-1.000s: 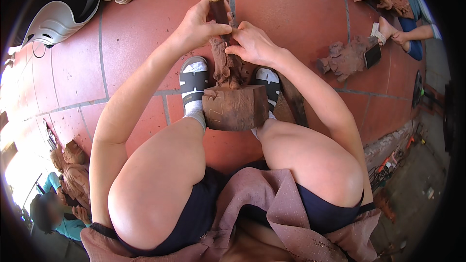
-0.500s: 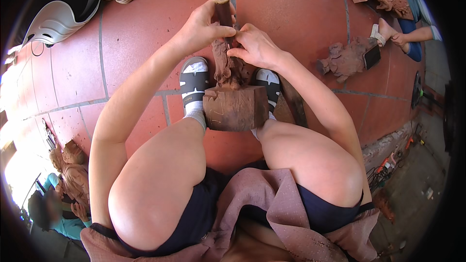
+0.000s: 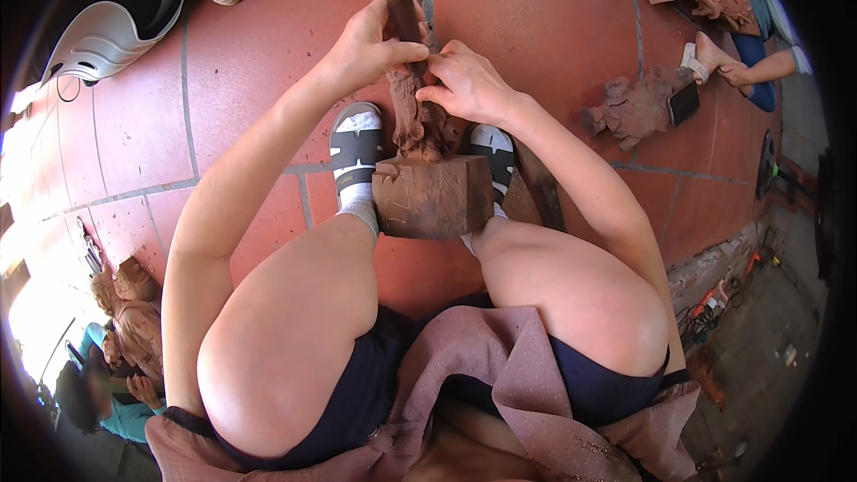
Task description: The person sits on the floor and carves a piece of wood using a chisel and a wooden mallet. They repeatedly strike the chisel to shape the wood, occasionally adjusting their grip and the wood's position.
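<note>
Between my feet a reddish-brown wood carving [image 3: 410,120] rests with its square block base [image 3: 432,198] toward me. My left hand [image 3: 370,46] is wrapped round a dark, round wooden handle [image 3: 405,20] with a pale end, held steeply above the carving's far part. Its lower end is hidden behind my fingers. Close beside it, my right hand [image 3: 470,85] has bent fingers drawn together, with the thumb against the carving. What those fingers grip, if anything, is hidden.
My sandalled feet [image 3: 359,156] flank the block on the red tiled floor [image 3: 536,9]. At right lies another carving [image 3: 636,109] by a person's bare foot [image 3: 711,55]. A grey plastic chair [image 3: 105,37] stands upper left; a person in teal [image 3: 125,415] sits lower left beside a carved figure.
The top of the handle in my left hand has shifted slightly left, and the left hand with it. My right hand has moved slightly left too. The carving stays nearly in place.
</note>
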Demonstrator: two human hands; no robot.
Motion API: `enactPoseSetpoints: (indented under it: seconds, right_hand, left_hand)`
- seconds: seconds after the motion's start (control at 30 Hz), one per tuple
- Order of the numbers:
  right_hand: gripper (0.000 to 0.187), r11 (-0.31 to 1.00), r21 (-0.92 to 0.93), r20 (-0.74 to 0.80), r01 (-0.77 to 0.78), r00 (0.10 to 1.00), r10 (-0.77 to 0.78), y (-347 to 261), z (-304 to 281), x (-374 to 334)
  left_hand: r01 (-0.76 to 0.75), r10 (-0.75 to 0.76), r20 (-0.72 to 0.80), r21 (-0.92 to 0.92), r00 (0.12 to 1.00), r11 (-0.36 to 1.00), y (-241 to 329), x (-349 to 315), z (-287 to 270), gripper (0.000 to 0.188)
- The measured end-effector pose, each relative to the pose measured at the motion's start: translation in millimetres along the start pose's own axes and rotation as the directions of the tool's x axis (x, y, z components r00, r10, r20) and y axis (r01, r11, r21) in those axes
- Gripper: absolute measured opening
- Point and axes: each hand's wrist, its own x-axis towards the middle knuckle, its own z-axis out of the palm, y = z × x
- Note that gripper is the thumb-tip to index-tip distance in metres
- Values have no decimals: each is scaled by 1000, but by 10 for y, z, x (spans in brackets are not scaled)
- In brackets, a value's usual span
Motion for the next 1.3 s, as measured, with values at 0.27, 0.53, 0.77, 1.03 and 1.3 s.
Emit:
enactPoseSetpoints:
  seconds: [0.27,0.53,0.77,1.03,1.3]
  right_hand:
    - [32,997,-37,-81,61,995,-64,16,45,-34]
    - [31,973,225,-72,-39,996,57,42,-153,15]
    - [28,986,151,-77,70,995,-59,133,-26,-80]
    - [30,895,441,30,-74,997,68,211,-4,-113]
    - [26,809,581,-17,-84,993,116,215,38,-70]
  left_hand:
    - [-40,41,-11,68,999,997,-8,-8,47,39]
    - [-163,159,38,153,987,975,237,81,45,40]
    - [-218,189,121,319,975,922,30,164,181,49]
    - [-184,104,220,382,970,906,150,274,320,61]
    - [-124,21,223,460,975,879,203,395,323,66]
